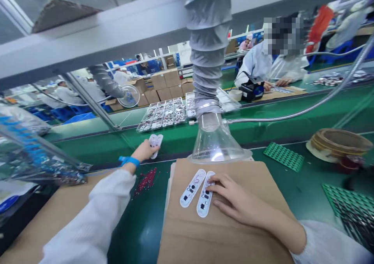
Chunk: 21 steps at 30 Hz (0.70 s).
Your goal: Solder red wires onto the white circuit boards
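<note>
Cardboard [222, 244] on the bench [134, 225] carries two white cases [192, 187]; right hand [233, 197], fingers spread, touches one. Left hand [143, 151] pinches another case [157, 140] at the far bench edge.

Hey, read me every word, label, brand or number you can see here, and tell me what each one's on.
No text can be read anywhere in this view.
Chips in the white shells: too small to make out any marking.
Cartons behind: too blurred to read any print.
</note>
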Tool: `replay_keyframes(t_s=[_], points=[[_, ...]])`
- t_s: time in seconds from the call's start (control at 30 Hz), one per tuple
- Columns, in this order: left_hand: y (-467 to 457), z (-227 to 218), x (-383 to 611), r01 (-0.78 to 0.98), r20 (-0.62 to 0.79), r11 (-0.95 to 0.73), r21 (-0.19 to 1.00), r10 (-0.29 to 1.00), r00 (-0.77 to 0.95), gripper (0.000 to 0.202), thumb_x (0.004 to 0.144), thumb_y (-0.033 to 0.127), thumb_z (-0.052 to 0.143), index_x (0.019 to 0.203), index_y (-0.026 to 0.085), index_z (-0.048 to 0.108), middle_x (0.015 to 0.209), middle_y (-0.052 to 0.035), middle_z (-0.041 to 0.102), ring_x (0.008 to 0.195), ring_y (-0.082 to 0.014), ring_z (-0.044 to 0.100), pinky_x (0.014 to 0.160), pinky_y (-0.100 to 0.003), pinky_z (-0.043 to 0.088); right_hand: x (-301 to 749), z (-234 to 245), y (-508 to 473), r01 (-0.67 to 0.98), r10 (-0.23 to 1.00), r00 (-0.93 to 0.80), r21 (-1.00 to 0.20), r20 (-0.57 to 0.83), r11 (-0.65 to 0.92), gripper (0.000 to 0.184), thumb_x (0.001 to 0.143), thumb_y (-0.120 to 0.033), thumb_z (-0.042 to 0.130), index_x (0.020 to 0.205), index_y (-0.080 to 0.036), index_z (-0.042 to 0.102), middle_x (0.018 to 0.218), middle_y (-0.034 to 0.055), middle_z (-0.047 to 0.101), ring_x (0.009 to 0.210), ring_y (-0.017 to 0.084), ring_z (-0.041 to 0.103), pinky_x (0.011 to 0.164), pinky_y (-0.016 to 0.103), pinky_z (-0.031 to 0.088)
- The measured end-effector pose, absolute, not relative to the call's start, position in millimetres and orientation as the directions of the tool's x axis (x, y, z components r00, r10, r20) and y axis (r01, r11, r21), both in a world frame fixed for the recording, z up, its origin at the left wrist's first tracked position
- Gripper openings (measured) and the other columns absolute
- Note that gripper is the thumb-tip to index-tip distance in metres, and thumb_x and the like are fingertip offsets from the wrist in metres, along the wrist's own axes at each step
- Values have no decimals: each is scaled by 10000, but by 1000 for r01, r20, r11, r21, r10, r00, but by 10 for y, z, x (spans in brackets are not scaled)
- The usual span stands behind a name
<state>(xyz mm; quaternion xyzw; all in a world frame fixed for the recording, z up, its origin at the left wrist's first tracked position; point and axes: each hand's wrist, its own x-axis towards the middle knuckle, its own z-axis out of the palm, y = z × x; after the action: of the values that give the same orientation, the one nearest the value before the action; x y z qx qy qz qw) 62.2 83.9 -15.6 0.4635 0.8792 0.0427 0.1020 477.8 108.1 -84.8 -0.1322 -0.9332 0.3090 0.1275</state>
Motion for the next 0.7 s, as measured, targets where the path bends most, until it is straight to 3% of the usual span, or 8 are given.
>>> replay_keyframes(t_s=[0.13, 0.23, 0.33, 0.43, 0.53, 0.7], points=[[365, -377, 1513, 882, -243, 374, 286, 919, -311, 511, 958, 507, 737, 1268, 115, 626, 1148, -158, 774, 973, -291, 756, 803, -319, 553, 4730, -811, 1058, 123, 269, -944, -552, 191, 825, 349, 1128, -349, 523, 1444, -280, 653, 1471, 134, 574, 1416, 307, 530, 1165, 515, 522], [36, -506, 1861, 847, -99, 181, 500, 983, -151, 571, 1016, 532, 618, 1431, 143, 571, 1329, -179, 703, 1186, -313, 702, 988, -384, 557, 4872, -750, 1066, 179, 299, -937, -491, 178, 852, 435, 1119, -373, 545, 1544, -290, 589, 1573, 145, 529, 1476, 329, 505, 1195, 550, 503], [-250, -559, 1809, 803, -42, 227, 552, 969, -244, 603, 1052, 626, 469, 1392, 153, 625, 1289, -168, 671, 1203, -328, 680, 1019, -450, 565, 5361, -790, 1024, 431, 532, -827, -403, 181, 807, 446, 1120, -469, 521, 1513, -279, 616, 1563, 158, 558, 1443, 365, 553, 1182, 606, 512], [-491, -620, 1683, 767, -92, 269, 583, 959, -266, 613, 1054, 646, 417, 1354, 175, 670, 1212, -129, 654, 1093, -295, 698, 955, -438, 594, 6004, -972, 839, 723, 812, -478, -376, 333, 580, 531, 1101, -600, 463, 1395, -207, 668, 1436, 197, 638, 1335, 415, 632, 1129, 655, 549], [-611, -715, 1745, 746, -101, 224, 627, 973, -207, 573, 1070, 603, 418, 1413, 209, 652, 1127, -93, 652, 961, -254, 692, 886, -408, 604, 6374, -1168, 569, 793, 898, -307, -438, 316, 425, 591, 1091, -607, 501, 1525, -210, 564, 1500, 189, 615, 1369, 406, 643, 1156, 611, 565], [-541, -807, 1958, 780, -40, 184, 598, 979, -200, 521, 1066, 564, 430, 1347, 194, 664, 1086, -106, 659, 1000, -283, 674, 905, -453, 592, 6155, -1240, 533, 722, 909, -309, -552, 281, 416, 559, 1096, -568, 518, 1566, -266, 517, 1607, 146, 568, 1433, 358, 626, 1170, 544, 581]])
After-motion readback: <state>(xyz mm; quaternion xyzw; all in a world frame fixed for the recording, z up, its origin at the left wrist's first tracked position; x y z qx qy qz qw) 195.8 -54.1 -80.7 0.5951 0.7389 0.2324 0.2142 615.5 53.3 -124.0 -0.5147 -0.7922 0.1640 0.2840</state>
